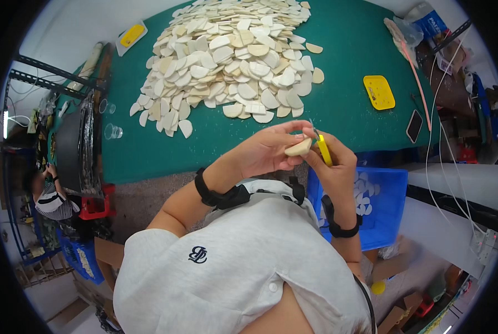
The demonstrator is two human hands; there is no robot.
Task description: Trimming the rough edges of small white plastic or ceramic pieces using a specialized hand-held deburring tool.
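Note:
My left hand (257, 149) pinches a cream half-round piece (299, 147) between thumb and fingers, just past the near edge of the green table (132, 156). In my right hand (341, 164) is a yellow-handled craft knife (324, 150), its thin blade pointing up and away beside the piece. Right fingertips come close to the piece; whether they touch it I cannot tell. Beyond my hands lies a large heap of similar off-white half-round pieces (226, 61), spread across the middle and back of the table.
Below my right forearm stands a blue bin (391, 181) with several pieces inside. A yellow tray (378, 92) and a phone (414, 126) lie at the right. Clear plastic cups (113, 132) sit at the left edge. Another person (54, 189) is at far left; white cables (430, 133) hang right.

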